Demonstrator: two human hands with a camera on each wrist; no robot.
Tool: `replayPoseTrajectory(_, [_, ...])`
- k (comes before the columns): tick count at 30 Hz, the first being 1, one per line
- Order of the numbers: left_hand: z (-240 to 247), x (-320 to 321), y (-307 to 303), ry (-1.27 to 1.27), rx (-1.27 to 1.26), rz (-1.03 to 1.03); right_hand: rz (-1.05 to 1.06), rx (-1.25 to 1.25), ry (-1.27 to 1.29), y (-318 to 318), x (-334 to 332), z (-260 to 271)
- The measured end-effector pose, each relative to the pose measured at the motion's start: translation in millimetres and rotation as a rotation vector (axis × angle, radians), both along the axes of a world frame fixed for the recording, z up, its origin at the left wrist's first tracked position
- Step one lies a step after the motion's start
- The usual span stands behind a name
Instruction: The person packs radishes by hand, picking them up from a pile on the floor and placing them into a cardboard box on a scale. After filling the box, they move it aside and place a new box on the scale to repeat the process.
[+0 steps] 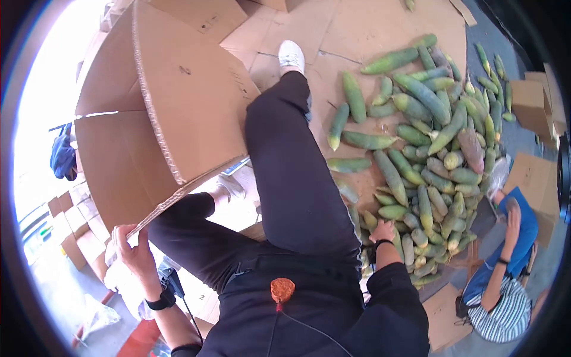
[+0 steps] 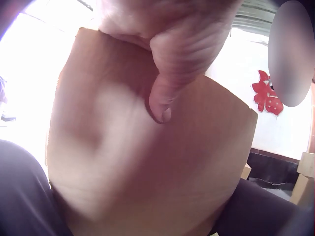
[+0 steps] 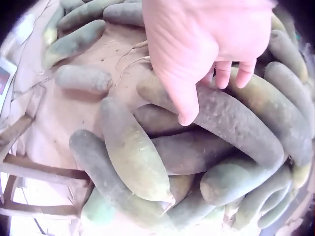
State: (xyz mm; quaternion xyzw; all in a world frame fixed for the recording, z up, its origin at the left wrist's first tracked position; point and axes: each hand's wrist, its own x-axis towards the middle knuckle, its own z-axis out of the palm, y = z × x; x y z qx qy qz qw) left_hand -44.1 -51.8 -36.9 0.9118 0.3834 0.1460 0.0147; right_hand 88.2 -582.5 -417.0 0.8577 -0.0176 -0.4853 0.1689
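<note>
My left hand (image 1: 140,262) grips the edge of an open cardboard box (image 1: 113,160) standing by my left leg. In the left wrist view the thumb of this hand (image 2: 184,44) lies flat on the near face of the cardboard flap (image 2: 197,157), with the fingers hidden behind it. On my right, my right hand (image 1: 383,231) reaches into the near side of a large heap of green radishes (image 1: 437,178). The right wrist view shows the right hand (image 3: 202,39) over a long, dull green radish (image 3: 241,125), thumb on one side and fingers on the other.
Cardboard sheets (image 1: 339,30) cover the floor under the radishes. Another person (image 1: 499,303) in a striped top sits at the right of the heap, near more cardboard boxes (image 1: 529,98). A wooden frame (image 3: 44,169) stands beside the radishes. More boxes (image 1: 77,226) are stacked at far left.
</note>
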Motion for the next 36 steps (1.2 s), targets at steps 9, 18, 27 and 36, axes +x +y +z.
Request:
replayPoseTrajectory(9, [5.5, 5.5, 1.6, 0.021, 0.062, -0.05, -0.176, 0.168, -0.084, 24.5, -16.4, -3.6])
replayPoseTrajectory(18, [3.9, -2.5, 4.7, -0.014, 0.112, -0.005, -0.237, 0.895, -0.314, 84.5, 86.1, 51.4])
replayPoseTrajectory(27, [9.5, -1.8, 6.8, -0.045, 0.107, -0.025, -0.256, 1.859, -0.584, 272.3, 209.7, 346.8])
replayPoseTrajectory(36, [7.2, -6.6, 7.5, -0.039, 0.114, -0.034, -0.029, 2.319, -0.233, 405.1, 175.9, 474.6])
